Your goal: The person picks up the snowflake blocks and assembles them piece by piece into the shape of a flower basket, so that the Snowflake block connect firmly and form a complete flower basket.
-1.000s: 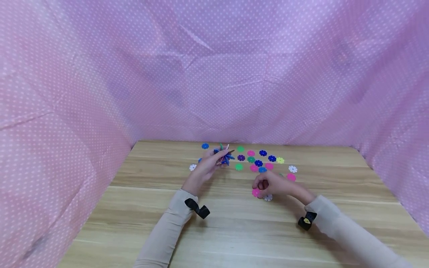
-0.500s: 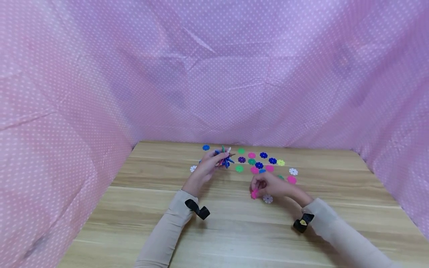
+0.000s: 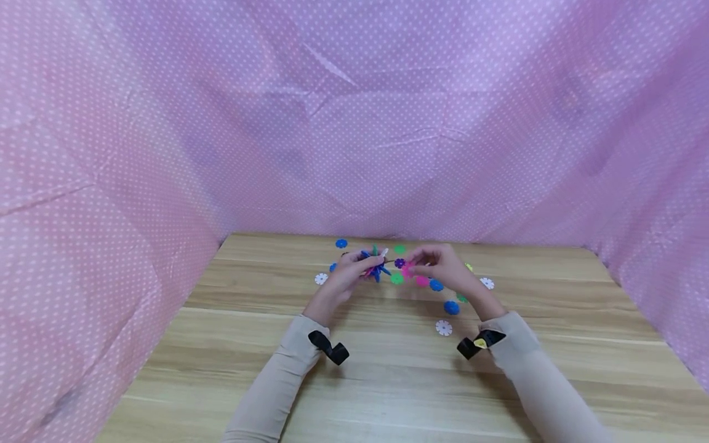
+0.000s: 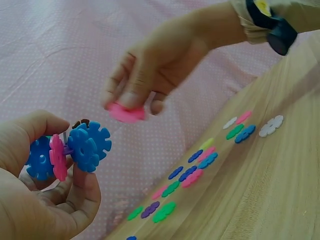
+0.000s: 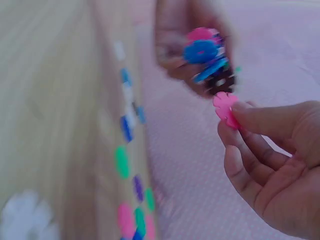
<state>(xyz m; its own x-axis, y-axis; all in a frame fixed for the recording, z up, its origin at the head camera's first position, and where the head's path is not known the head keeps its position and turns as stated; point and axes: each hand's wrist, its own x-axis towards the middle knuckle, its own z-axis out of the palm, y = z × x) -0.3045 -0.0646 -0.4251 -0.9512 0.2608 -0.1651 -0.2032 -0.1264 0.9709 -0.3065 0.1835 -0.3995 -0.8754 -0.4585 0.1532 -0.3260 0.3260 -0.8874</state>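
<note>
My left hand point(image 3: 344, 275) grips a cluster of interlocked flower-shaped plastic discs point(image 4: 85, 150), raised over the far part of the table. Blue, pink, green, white and brown discs jut out of it at different angles. Thumb and fingers of my right hand point(image 3: 445, 269) pinch a single pink notched disc point(image 5: 226, 109) by its edge. This disc is close to the cluster, just to its right in the head view. In the right wrist view the pink disc overlaps the lower end of the cluster, beside a dark brown disc point(image 5: 220, 82).
Loose discs lie flat on the wooden table point(image 3: 365, 381). A white disc point(image 3: 443, 328) and a blue disc point(image 3: 451, 307) are nearest me. Green, purple and pink ones lie below the hands, with a white disc point(image 3: 321, 279) at the left. Pink dotted cloth point(image 3: 354, 123) surrounds the table.
My right hand has lifted the pink disc from beside the near white disc and carried it up and left towards the cluster, uncovering a blue disc. My left hand has barely moved.
</note>
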